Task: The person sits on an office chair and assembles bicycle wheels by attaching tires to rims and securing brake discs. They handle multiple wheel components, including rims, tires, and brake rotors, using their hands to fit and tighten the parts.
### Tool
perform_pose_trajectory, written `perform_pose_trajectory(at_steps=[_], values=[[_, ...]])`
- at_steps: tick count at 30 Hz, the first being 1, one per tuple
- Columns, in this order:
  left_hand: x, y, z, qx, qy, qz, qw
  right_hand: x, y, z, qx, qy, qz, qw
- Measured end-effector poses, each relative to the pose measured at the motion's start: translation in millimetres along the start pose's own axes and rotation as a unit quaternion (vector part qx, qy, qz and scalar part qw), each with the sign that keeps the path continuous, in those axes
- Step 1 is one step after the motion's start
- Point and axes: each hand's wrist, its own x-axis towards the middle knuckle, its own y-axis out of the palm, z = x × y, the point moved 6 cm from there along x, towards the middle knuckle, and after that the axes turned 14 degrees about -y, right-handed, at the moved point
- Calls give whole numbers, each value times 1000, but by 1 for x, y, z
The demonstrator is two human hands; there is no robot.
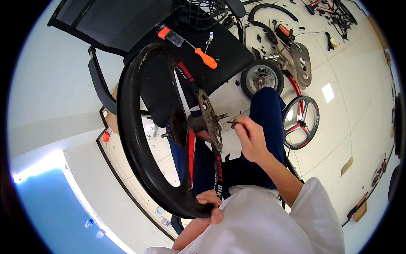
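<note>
Head view: left hand [210, 206] clamped round the rim of the black bike wheel [139, 139], held upright btwn the knees, low by the lap. Right hand [250, 137] has fingers pinched together on a small dark tool [234, 123], tip just beside the rusty disc rotor [209, 120] at the hub. Orange screwdriver [205, 58] lies on the black chair seat [220, 46] near its front edge. Second spoked wheel [301, 122] flat on the floor, w/ a small wheel [262, 78] near it.
</note>
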Motion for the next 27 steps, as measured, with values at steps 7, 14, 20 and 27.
perform_pose_trajectory(at_steps=[7,14,20,27], values=[[-3,1,3,36,1,13,999,3,-4,67,-292,-406,45,865],[-2,3,2,42,-4,18,999,6,-10,76,-278,-455,27,846],[-6,0,5,35,-8,11,999,3,-8,79,-250,-447,14,859],[-7,1,5,31,-12,0,999,3,-7,84,-229,-461,-1,857]])
